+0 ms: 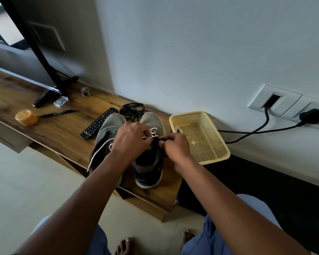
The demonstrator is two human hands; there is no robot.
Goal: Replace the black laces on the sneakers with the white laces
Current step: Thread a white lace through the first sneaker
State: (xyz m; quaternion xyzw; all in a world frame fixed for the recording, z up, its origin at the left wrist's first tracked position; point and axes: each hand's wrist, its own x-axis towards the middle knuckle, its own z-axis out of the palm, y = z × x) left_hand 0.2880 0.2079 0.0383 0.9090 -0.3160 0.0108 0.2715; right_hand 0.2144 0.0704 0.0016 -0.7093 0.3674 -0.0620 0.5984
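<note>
Pinching a strand of the white lace (153,132) over the right sneaker (149,150), my left hand (132,139) has its fingers curled tight on it near the eyelets, while my right hand (177,147) nips something dark at the same spot between thumb and forefinger; I cannot tell whether that is the tongue or a lace end. Both hands are close together above this shoe, nearly touching. The lace already criss-crosses the upper rows of the right sneaker. A second white lace (99,150) trails off the left sneaker (107,137) and hangs over the front edge of the worktop (63,137). Both sneakers stand side by side with toes toward the wall. Just behind their toes the black laces (133,110) lie in a loose heap. Left of the sneakers lies a remote (98,124), touching the left shoe's side, and farther left a black pen (58,113) and an orange jar (25,117). Right of the sneakers sits a yellow basket (219,144), with a white loop showing over its near-left rim.
</note>
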